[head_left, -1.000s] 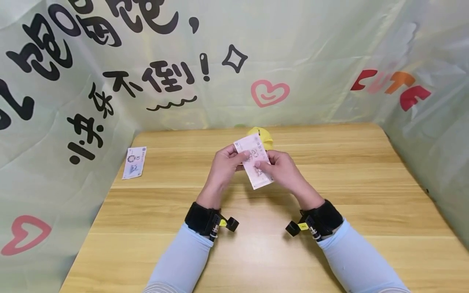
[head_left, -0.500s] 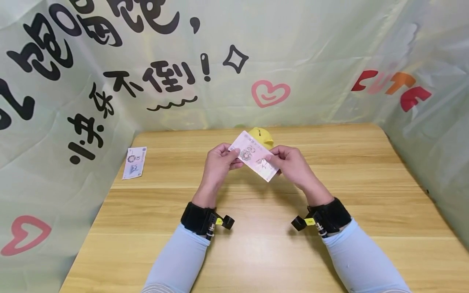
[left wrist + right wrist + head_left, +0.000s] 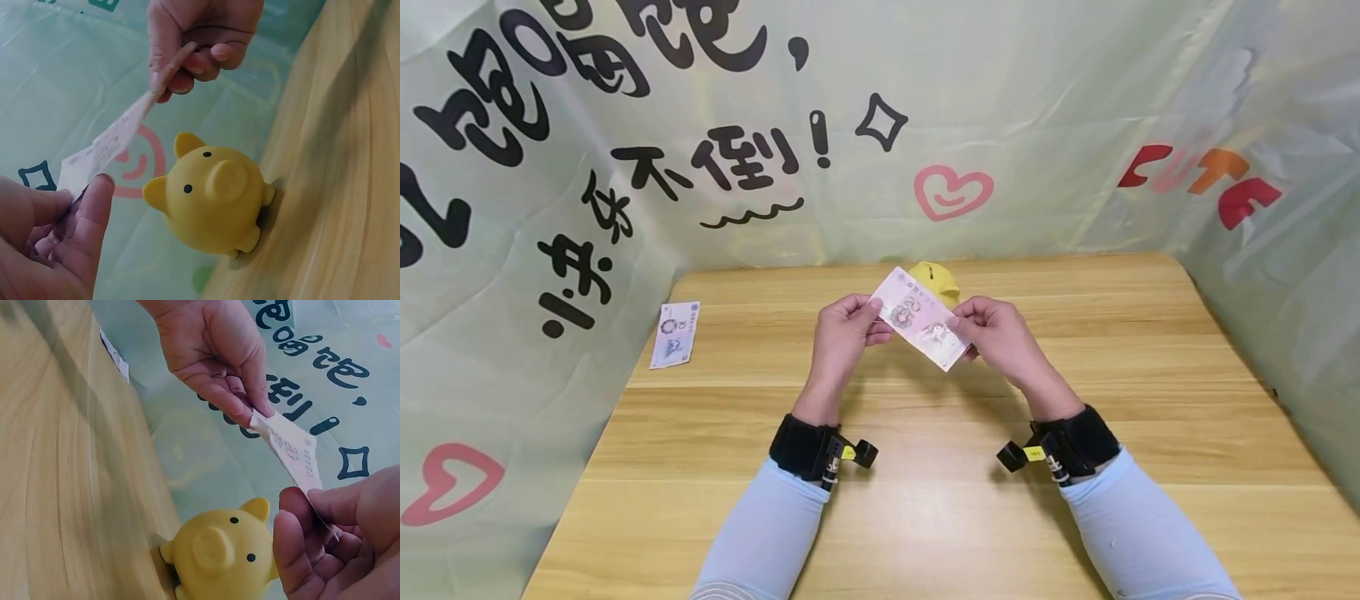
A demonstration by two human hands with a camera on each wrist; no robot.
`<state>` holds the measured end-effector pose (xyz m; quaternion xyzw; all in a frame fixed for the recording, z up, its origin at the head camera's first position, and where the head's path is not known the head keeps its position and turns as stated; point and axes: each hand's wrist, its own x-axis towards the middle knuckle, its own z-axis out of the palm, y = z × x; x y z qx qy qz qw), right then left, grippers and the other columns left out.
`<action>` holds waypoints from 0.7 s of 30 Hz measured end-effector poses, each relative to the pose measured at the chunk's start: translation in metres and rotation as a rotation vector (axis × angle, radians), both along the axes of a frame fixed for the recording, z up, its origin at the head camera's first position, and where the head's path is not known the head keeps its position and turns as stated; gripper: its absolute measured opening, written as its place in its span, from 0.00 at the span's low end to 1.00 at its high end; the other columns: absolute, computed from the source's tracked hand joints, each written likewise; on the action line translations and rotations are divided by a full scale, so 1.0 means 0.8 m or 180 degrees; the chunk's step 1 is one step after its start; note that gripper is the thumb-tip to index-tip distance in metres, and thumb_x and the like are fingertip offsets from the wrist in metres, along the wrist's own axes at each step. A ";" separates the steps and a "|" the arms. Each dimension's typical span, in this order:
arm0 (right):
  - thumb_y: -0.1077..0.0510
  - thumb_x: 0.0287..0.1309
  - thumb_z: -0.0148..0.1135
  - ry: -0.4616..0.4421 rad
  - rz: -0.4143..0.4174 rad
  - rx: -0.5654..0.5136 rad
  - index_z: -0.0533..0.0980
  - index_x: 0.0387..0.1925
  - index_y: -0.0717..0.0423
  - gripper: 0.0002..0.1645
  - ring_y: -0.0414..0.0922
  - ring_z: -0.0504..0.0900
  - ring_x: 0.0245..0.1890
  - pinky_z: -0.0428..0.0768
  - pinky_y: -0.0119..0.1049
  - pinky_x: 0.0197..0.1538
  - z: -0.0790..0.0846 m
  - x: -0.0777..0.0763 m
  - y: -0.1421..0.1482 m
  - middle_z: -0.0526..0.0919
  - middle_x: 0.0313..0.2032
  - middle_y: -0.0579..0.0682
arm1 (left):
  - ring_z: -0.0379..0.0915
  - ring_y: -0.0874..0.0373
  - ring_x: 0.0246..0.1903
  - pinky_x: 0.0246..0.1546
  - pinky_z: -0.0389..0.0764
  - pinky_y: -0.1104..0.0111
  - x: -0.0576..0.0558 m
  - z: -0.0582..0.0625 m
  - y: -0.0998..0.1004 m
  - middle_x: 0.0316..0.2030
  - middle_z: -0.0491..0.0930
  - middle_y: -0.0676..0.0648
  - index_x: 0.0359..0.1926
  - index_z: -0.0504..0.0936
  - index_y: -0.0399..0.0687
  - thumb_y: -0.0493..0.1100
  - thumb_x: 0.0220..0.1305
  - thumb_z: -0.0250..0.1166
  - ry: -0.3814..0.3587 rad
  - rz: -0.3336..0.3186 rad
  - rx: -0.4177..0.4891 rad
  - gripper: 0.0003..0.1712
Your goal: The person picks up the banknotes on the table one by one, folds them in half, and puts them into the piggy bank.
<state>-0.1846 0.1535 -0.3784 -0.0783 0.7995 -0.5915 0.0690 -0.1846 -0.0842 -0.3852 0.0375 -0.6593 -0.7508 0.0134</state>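
A pinkish banknote [image 3: 920, 317] is stretched slantwise between both hands, held up over the table. My left hand [image 3: 841, 333] pinches its upper left end between thumb and fingers. At the lower right end my right hand [image 3: 1003, 337] grips it, the thumb lying on top. Both wrist views show the note [image 3: 112, 140] nearly edge-on and slightly bent. Just beyond it stands a yellow piggy bank [image 3: 212, 194], partly covered by the note in the head view. Its slot shows on top there, and its snout faces the wrist cameras.
Another banknote [image 3: 674, 335] lies flat near the left edge of the wooden table [image 3: 925, 517]. A pale green printed sheet [image 3: 1037, 125] with lettering and hearts surrounds the back and sides. Black wrist straps [image 3: 805, 447] carry small cameras.
The note has turned from steep to a flatter slant, and the hands have moved slightly apart. Over the last half second, the left fingers have shifted a little outward toward its corner.
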 end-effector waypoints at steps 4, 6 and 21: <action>0.64 0.74 0.62 0.0005 -0.0055 -0.0245 0.78 0.45 0.73 0.11 0.41 0.84 0.25 0.86 0.35 0.27 0.000 0.003 -0.005 0.88 0.34 0.57 | 0.88 0.54 0.32 0.41 0.92 0.62 0.001 0.001 0.004 0.38 0.88 0.39 0.50 0.86 0.36 0.45 0.80 0.61 0.0013 0.0009 0.0072 0.15; 0.64 0.75 0.61 0.0004 -0.0152 -0.0414 0.77 0.46 0.73 0.11 0.41 0.84 0.25 0.87 0.35 0.28 -0.001 0.005 -0.009 0.88 0.33 0.54 | 0.89 0.54 0.33 0.43 0.92 0.61 0.002 0.002 0.007 0.40 0.88 0.38 0.53 0.84 0.36 0.46 0.80 0.61 -0.0040 -0.0137 0.0178 0.16; 0.60 0.73 0.63 -0.0237 -0.0123 -0.0576 0.78 0.51 0.70 0.15 0.40 0.86 0.30 0.88 0.32 0.34 -0.008 0.016 -0.035 0.88 0.32 0.46 | 0.88 0.57 0.33 0.37 0.91 0.67 0.008 0.005 0.013 0.42 0.89 0.38 0.51 0.86 0.32 0.35 0.72 0.67 -0.0288 -0.0742 -0.0281 0.11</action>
